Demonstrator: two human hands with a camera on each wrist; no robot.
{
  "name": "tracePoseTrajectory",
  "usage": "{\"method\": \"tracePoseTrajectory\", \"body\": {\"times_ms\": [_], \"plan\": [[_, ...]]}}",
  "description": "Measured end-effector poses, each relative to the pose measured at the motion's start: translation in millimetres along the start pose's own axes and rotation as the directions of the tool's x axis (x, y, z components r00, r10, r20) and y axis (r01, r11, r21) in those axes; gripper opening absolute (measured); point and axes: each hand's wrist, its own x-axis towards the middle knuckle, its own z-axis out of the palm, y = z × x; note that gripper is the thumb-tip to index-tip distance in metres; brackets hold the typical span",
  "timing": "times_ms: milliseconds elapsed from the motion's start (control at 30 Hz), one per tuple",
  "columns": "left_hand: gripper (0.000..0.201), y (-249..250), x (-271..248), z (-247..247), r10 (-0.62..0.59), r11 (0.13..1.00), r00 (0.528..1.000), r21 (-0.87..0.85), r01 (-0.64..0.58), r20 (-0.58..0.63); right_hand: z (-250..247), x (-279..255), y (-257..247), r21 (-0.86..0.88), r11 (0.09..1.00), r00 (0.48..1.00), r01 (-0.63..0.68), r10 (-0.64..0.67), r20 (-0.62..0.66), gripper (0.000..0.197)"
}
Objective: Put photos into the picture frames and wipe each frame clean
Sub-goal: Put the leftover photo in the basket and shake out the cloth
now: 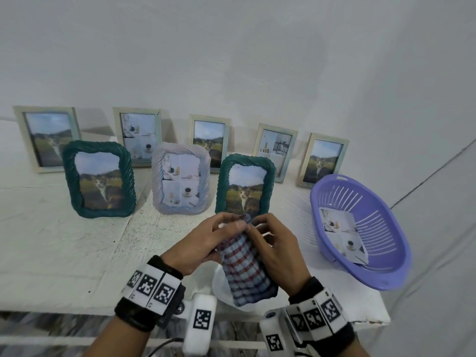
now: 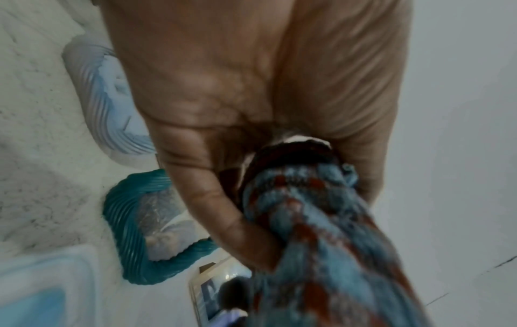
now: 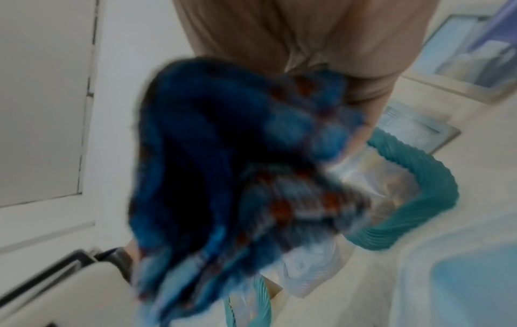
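I hold a blue, red and white checked cloth [image 1: 247, 274] over the table's front edge. My left hand [image 1: 226, 225] pinches its top edge, and my right hand [image 1: 260, 225] grips that edge from the other side. The cloth hangs down between my wrists. Just beyond my fingers stands a green ridged frame [image 1: 244, 184] with a cat photo. In the left wrist view my fingers [image 2: 223, 210] curl round the bunched cloth [image 2: 307, 221]. The right wrist view is blurred, with the cloth [image 3: 238, 177] filling its middle and a green frame [image 3: 419, 199] behind.
A lilac ridged frame [image 1: 180, 179] and another green frame [image 1: 99, 179] stand left of the near one. Several pale frames [image 1: 210, 143] line the wall. A purple basket [image 1: 381, 266] at the right holds a loose photo [image 1: 342, 233]. Something white [image 1: 219, 287] lies under the cloth.
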Motion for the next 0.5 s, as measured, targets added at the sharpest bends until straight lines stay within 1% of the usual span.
{"method": "tracePoseTrajectory", "body": {"times_ms": [33, 67, 133, 200, 233, 333, 400, 467, 500], "plan": [[0.065, -3, 2, -2, -0.005, 1.000, 1.000, -0.007, 0.005, -0.028, 0, -1, 1, 0.036, 0.998, 0.999, -0.053, 0.053, 0.011, 0.033], [0.062, -6, 4, -4, 0.003, 1.000, 0.998, -0.014, -0.004, -0.070, 0, -2, 2, 0.063, 0.993, 0.995, -0.096, 0.095, 0.021, 0.035], [0.048, -10, 8, -7, 0.029, 0.998, 0.984, -0.043, -0.037, -0.174, -3, -6, 2, 0.146, 0.971, 0.980, -0.191, 0.180, 0.081, 0.036], [0.034, -13, 11, -10, 0.048, 0.996, 0.965, -0.065, -0.067, -0.256, -5, -12, 1, 0.286, 0.910, 0.949, -0.300, 0.253, 0.189, 0.035], [0.030, -16, 13, -12, 0.053, 0.996, 0.958, -0.059, -0.073, -0.282, -5, -15, 2, 0.347, 0.876, 0.937, -0.335, 0.271, 0.221, 0.033], [0.025, -23, 18, -13, 0.058, 0.998, 0.943, -0.016, -0.067, -0.329, -3, -25, 8, 0.470, 0.813, 0.939, -0.342, 0.275, 0.208, 0.028], [0.028, -30, 20, -10, 0.054, 0.997, 0.924, -0.033, -0.072, -0.379, 2, -31, 13, 0.459, 0.835, 0.952, -0.303, 0.247, 0.179, 0.020], [0.043, -36, 20, -7, 0.010, 0.989, 0.914, -0.130, -0.068, -0.405, 7, -37, 16, 0.420, 0.870, 0.966, -0.259, 0.226, 0.128, 0.008], [0.054, -39, 19, -5, -0.025, 0.977, 0.923, -0.206, -0.060, -0.384, 9, -39, 19, 0.420, 0.872, 0.968, -0.250, 0.233, 0.093, 0.005]]}}
